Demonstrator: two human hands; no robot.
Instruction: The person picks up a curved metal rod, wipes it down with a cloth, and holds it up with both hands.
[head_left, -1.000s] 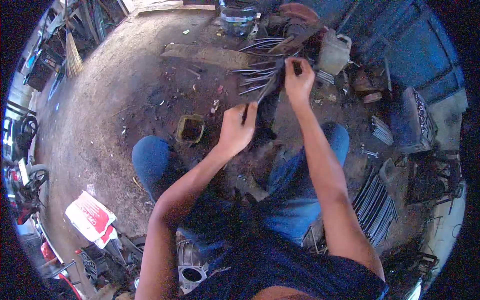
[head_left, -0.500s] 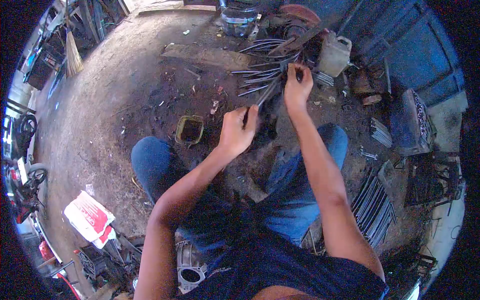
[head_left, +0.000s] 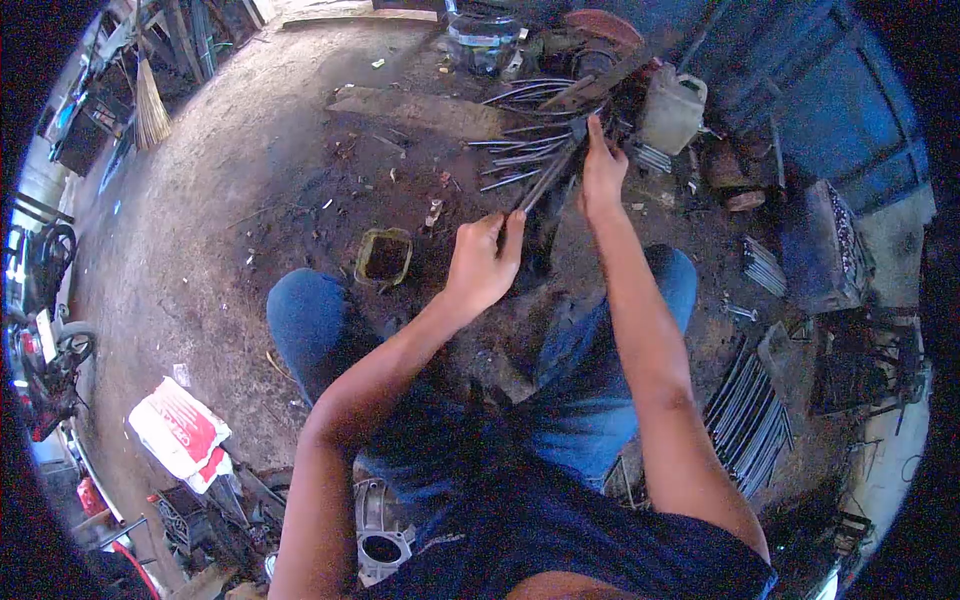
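Between my hands a thin metal rod (head_left: 546, 187) slants up to the right. My left hand (head_left: 482, 262) is closed on its lower end, thumb and fingers pressed together. Near the upper end is my right hand (head_left: 604, 175), its fingers pointing up and close together; whether it grips the rod is hard to tell. Just left of the rod's upper part, several curved metal rods (head_left: 515, 160) lie on the ground. A blade-like metal bar (head_left: 600, 85) stands above my right hand, by a reddish disc (head_left: 607, 27).
A small square container (head_left: 383, 258) with dark contents sits left of my left hand. A plastic jug (head_left: 673, 112) stands at the upper right. Straight rods (head_left: 750, 415) lie beside my right arm. A flat board (head_left: 420, 112) lies ahead; a white-and-red bag (head_left: 180, 432) is lower left.
My right hand's fingers have straightened from a rounded pinch and point upward. The dark cloth-like thing seen around the rod earlier no longer shows clearly. My left hand has shifted slightly right.
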